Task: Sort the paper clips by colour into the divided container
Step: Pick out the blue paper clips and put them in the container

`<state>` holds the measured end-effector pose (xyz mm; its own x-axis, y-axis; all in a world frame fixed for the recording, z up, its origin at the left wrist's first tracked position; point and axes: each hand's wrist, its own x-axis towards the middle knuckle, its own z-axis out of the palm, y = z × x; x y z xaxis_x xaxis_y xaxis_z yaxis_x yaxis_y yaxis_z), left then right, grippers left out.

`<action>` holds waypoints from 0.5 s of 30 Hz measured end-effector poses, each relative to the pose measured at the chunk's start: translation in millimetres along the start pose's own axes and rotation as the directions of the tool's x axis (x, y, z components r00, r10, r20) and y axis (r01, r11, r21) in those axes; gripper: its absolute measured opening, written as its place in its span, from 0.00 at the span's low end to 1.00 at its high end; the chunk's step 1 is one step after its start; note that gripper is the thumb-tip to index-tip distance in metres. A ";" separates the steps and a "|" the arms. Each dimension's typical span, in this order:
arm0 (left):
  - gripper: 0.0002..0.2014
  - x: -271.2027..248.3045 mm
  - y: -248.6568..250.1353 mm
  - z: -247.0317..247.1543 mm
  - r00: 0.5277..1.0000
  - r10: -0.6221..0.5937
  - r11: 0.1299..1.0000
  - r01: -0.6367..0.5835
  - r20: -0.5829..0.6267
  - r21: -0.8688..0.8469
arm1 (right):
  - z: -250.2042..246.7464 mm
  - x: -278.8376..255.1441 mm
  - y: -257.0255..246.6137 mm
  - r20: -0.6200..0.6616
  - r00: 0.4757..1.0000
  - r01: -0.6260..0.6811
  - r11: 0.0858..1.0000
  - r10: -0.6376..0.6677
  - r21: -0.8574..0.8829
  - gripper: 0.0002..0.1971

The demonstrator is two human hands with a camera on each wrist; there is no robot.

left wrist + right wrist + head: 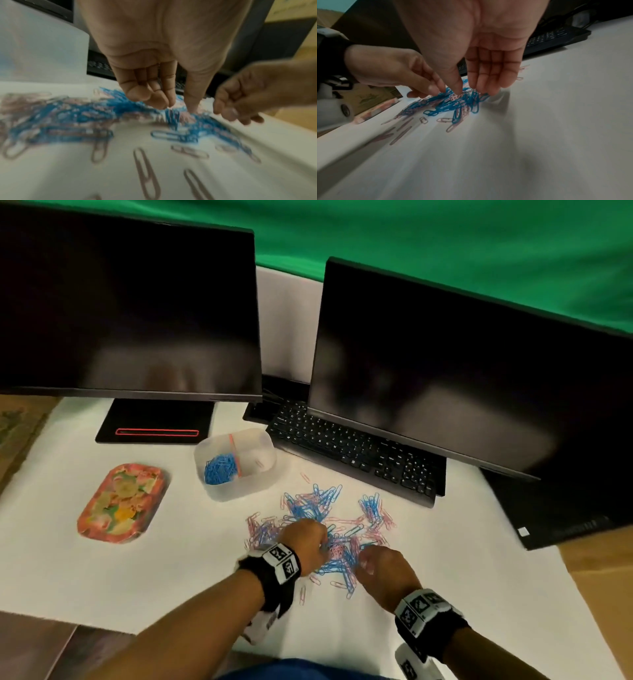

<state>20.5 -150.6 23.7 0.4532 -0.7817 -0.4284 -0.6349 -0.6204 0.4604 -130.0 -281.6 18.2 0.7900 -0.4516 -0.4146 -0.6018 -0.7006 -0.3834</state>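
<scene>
A mixed pile of blue and pink paper clips [315,508] lies on the white sheet in front of me. The translucent divided container [239,489] stands behind it to the left; its left compartment holds blue clips [221,469], its right one looks nearly bare. My left hand [323,546] reaches into the pile's near part, fingertips and thumb pinching blue clips [172,116]. My right hand [364,563] is just to its right, thumb and fingers pointing down and closing on a bunch of blue clips [469,98]. In the wrist views, the left hand [173,108] and right hand [467,92] nearly touch.
A black keyboard [352,453] and two dark monitors [126,302] [462,371] stand behind the pile. A monitor base [154,422] sits behind the container. A floral tray [123,503] lies at the left. The white sheet [102,559] ends near me at a wooden surface.
</scene>
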 end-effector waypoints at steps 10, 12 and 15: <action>0.08 7.8 -18.5 25.1 0.997 -0.070 0.986 0.074 -0.031 0.147 | 15.6 15.9 -7.8 0.006 1.000 0.012 1.000 -0.012 0.002 0.08; 0.09 3.4 -24.8 23.4 0.997 -0.075 0.989 0.077 -0.016 0.129 | 15.1 16.4 -6.1 0.010 1.000 0.027 0.998 -0.027 0.055 0.07; 0.07 -4.5 -33.8 20.0 0.997 -0.074 0.994 0.076 -0.024 0.083 | 9.7 14.4 -4.1 -0.010 0.999 0.046 0.982 -0.045 0.181 0.08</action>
<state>27.5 -124.9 -5.5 0.5143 -0.7347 -0.4424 -0.6481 -0.6708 0.3605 -117.3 -279.9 5.7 0.8174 -0.4254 -0.3886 -0.5761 -0.6089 -0.5453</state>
